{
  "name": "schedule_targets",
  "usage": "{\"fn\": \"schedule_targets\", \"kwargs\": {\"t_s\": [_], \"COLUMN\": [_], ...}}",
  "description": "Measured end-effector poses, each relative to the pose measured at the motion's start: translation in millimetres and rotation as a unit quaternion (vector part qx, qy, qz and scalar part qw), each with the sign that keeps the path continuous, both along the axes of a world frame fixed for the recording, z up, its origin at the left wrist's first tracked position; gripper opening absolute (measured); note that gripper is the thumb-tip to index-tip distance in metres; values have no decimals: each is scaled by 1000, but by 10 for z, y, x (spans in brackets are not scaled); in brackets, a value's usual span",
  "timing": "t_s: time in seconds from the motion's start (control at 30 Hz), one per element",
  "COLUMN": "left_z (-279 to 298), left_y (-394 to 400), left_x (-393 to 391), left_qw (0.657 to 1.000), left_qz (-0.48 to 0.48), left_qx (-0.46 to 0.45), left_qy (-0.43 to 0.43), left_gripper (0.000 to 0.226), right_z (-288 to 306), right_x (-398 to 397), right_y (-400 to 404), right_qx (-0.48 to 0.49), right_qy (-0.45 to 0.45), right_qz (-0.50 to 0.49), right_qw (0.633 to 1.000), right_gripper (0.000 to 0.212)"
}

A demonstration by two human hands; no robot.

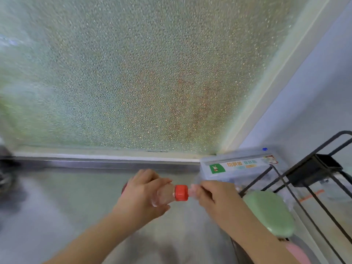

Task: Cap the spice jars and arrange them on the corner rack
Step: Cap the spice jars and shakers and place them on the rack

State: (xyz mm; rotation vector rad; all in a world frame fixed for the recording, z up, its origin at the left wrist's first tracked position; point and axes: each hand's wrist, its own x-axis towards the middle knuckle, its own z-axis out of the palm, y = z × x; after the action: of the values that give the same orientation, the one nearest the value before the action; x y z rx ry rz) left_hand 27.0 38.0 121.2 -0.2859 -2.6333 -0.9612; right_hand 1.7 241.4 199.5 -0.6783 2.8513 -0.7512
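Left hand is wrapped around the jar, held sideways over the counter. Right hand pinches something clear at the red cap. Rack sits right beside.

Only one view was given, taken from the head. It was aimed forward and down, close to the frosted window, with the counter below it.
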Motion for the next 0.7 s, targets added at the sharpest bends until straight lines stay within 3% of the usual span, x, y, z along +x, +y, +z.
{"fn": "schedule_targets", "kwargs": {"t_s": [0.07, 0.13, 0.17, 0.2, 0.37, 0.6, 0.7], "left_z": [139, 252, 292, 331, 470, 447, 396], "left_y": [-264, -501, -610, -707, -1064, -1394, -1532], "left_x": [104, 222, 272, 323, 518, 671, 755], "left_qw": [999, 998, 998, 997, 995, 996, 994], "left_qz": [17, 34, 45, 57, 86, 88, 108], "left_qx": [-36, -41, -38, -34, -35, 13, -4], "left_qy": [18, 21, 24, 26, 30, 28, 34], "left_gripper": [59, 58, 58, 58, 58, 60, 61], "right_z": [48, 90, 136, 166, 262, 408, 332], "right_x": [40, 42, 53, 58, 145, 232, 287], "right_y": [-225, -432, -539, -634, -1104, -1444, -1610], "right_qx": [-15, -69, -89, -101, -42, -54, -26], "right_qy": [-15, -32, -40, -33, 40, 72, 82], "right_qz": [13, 48, 67, 88, 154, 217, 223], "right_qw": [1000, 996, 993, 990, 986, 972, 971], "right_gripper": [49, 18, 13, 24, 8, 12, 37]}}
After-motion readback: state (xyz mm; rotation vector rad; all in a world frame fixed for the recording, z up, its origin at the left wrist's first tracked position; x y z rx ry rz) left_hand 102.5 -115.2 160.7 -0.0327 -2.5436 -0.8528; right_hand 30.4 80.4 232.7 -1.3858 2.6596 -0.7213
